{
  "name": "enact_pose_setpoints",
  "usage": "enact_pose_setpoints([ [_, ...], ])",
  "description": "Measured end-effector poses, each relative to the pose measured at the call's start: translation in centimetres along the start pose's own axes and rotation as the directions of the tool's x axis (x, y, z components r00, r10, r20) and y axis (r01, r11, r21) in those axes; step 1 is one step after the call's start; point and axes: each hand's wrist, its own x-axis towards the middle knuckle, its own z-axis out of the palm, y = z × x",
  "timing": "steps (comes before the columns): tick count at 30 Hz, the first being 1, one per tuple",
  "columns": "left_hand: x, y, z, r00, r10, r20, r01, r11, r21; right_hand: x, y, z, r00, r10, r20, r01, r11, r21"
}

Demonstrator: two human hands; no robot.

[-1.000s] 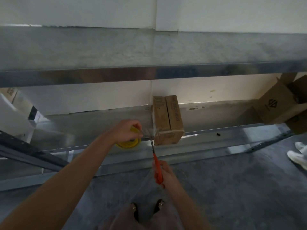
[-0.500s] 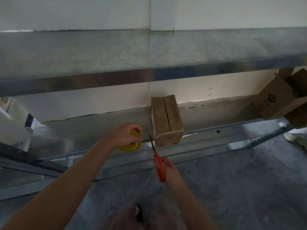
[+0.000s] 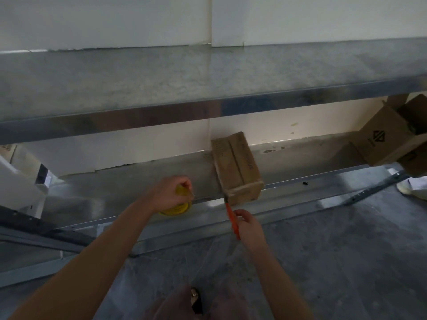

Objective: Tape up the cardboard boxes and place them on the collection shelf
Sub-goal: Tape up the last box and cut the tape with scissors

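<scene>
Cardboard box point(image 3: 238, 167) sits just beyond the right grip point(image 3: 250, 227), curled around orange scissors point(image 3: 231, 215); left grip point(image 3: 169, 195) clutches yellow tape roll point(image 3: 178, 207)

wall point(image 3: 115, 19): cream, seamed panels | floor point(image 3: 346, 250): grey mottled concrete | light: brightest low on wall

Ahead of me the white wall point(image 3: 104, 19) runs in panels, with a vertical seam point(image 3: 211, 21) between two of them. Lower down it carries a few yellowish marks point(image 3: 294, 124). The grey concrete floor point(image 3: 346, 262) is mottled. A white shoe point(image 3: 405, 189) (not mine, cut by the edge) stands at far right. My own dark shoe point(image 3: 196, 301) shows at the bottom. A white boxy object point(image 3: 16, 181) sits far left, too cropped to name.
</scene>
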Motion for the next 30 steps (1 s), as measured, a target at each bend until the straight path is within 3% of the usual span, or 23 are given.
enact_pose_setpoints([
  [6,-0.6,-0.5,0.2,1.000,-0.024,-0.013,0.024,1.000,-0.018,1.0,0.7,-1.5,0.997,0.017,0.069,-0.010,0.995,-0.102],
  [9,-0.3,-0.1,0.7,1.000,-0.018,-0.019,0.017,0.999,-0.052,0.6,1.4,-2.0,0.995,-0.058,0.079,0.077,0.962,-0.260],
  [12,0.0,-0.2,0.9,0.998,-0.033,-0.048,0.030,0.997,-0.065,-0.2,2.3,-3.2,0.976,-0.198,0.095,0.219,0.832,-0.509],
  [14,0.1,-0.6,1.0,0.998,-0.041,-0.056,0.038,0.997,-0.062,-1.4,2.4,-4.2,0.922,-0.386,0.032,0.332,0.744,-0.579],
  [17,0.1,-1.1,1.3,0.997,-0.058,-0.056,0.055,0.997,-0.059,-2.9,1.8,-6.0,0.759,-0.646,-0.083,0.480,0.640,-0.600],
  [21,0.1,-1.0,1.5,0.992,-0.102,-0.079,0.095,0.992,-0.088,-1.7,0.4,-9.4,0.647,-0.735,-0.203,0.407,0.558,-0.723],
  [24,0.3,-0.4,1.5,0.986,-0.128,-0.107,0.120,0.989,-0.086,1.7,-0.4,-12.2,0.675,-0.689,-0.263,0.308,0.587,-0.748],
  [30,0.8,0.4,2.6,0.965,-0.182,-0.187,0.159,0.978,-0.134,11.9,-0.8,-15.0,0.885,-0.348,-0.309,0.044,0.723,-0.689],
])
